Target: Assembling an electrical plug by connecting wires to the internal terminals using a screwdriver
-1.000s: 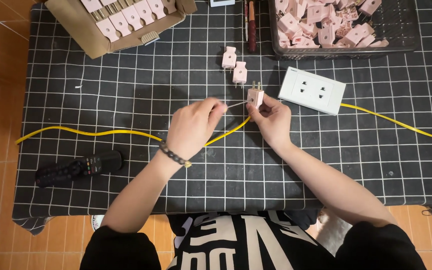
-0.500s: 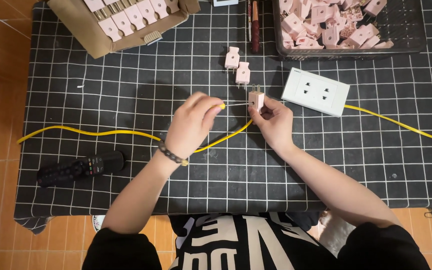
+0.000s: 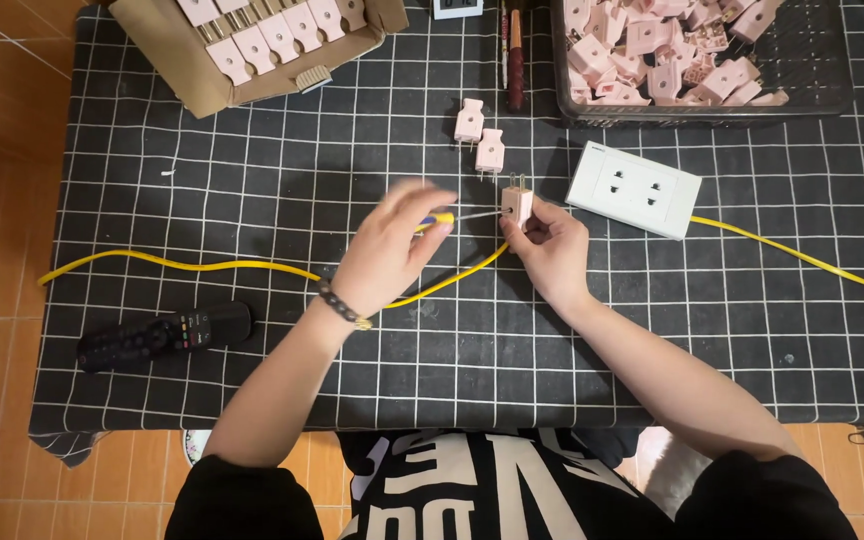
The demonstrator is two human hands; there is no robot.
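My right hand (image 3: 550, 245) grips a small pink plug (image 3: 517, 201) upright, with its metal prongs pointing away from me. My left hand (image 3: 384, 252) holds a screwdriver with a yellow handle (image 3: 439, 220); its thin metal shaft reaches across to the side of the plug. My fingers blur with motion. Both hands hover over the middle of a black cloth with a white grid (image 3: 252, 180). Two more pink plugs (image 3: 480, 135) lie just beyond the hands.
A white socket block (image 3: 633, 188) on a yellow cable (image 3: 192, 265) lies right of the hands. A black basket (image 3: 812, 70) of several pink plugs stands at the back right, a cardboard box (image 3: 167, 60) of plugs back left. A black remote (image 3: 164, 334) lies near left.
My left hand has shifted slightly while it turns the screwdriver, and its fingers are now blurred. The right hand keeps the plug in the same place.
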